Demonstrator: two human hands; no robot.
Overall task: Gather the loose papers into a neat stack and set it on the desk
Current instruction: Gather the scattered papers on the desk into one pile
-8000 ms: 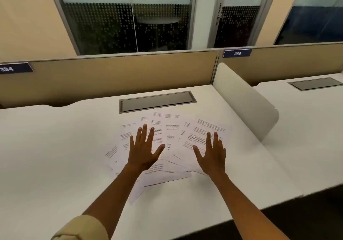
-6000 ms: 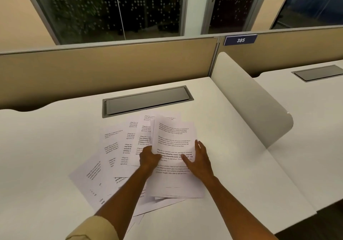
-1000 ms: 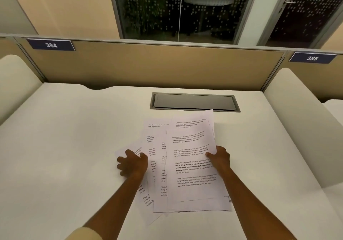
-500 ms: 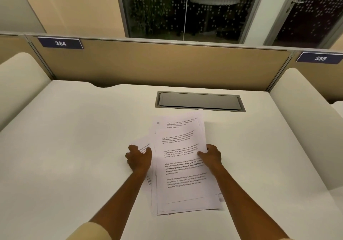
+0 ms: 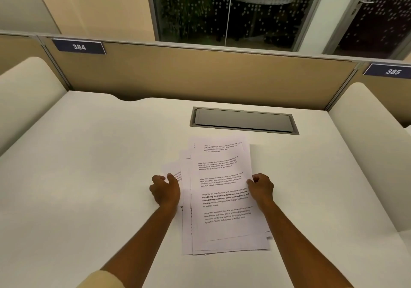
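Two hands are seen on the white desk (image 5: 89,176), one at each long side of a pile of papers (image 5: 222,198). By the left hand (image 5: 165,191) the pile's left edge is met with fingers curled inward and the thumb raised; one sheet's corner, sticking out beyond the rest, lies touching its fingertips (image 5: 170,176). Whether any sheet is pinched there cannot be told. By the right hand (image 5: 261,188) the right edge is pressed, the fingers loosely curled, thumb lying on the top sheet's margin. Between the two hands the pile rests flat on the desk, roughly squared, yet at least four sheet edges are counted fanned out on the left and at the far end. Printed paragraphs are carried on the top sheet. Beyond the hands, one grey recessed cable cover (image 5: 243,120) is set into the desk. Farther off, one tan partition (image 5: 200,76) is fitted with two number plates, 384 (image 5: 79,46) to the left and 385 (image 5: 392,71) to the right.
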